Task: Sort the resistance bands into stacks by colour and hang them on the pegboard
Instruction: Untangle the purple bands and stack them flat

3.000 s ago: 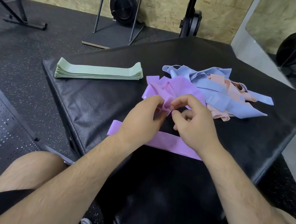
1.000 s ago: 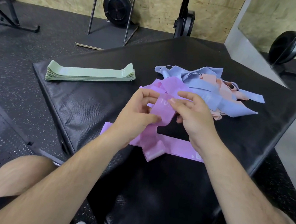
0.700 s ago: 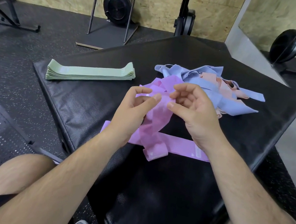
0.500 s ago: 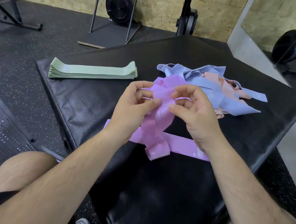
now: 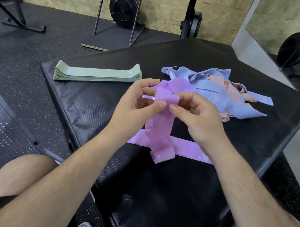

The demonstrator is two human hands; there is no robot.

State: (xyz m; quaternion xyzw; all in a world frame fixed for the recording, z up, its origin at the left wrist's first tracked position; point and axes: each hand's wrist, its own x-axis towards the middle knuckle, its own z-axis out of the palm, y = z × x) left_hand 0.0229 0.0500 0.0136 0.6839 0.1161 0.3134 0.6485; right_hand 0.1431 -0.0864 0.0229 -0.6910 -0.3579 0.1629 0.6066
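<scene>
Between left hand (image 5: 133,110) and right hand (image 5: 200,121), one purple band (image 5: 160,123)

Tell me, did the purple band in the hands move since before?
Yes. The held purple band came out of the tangled pile toward the person and now drapes across the flat purple band.

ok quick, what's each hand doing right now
left hand: pinches the twisted lilac elastic resistance band near its upper end.
right hand: pinches the same band, beside the left thumb.
</scene>
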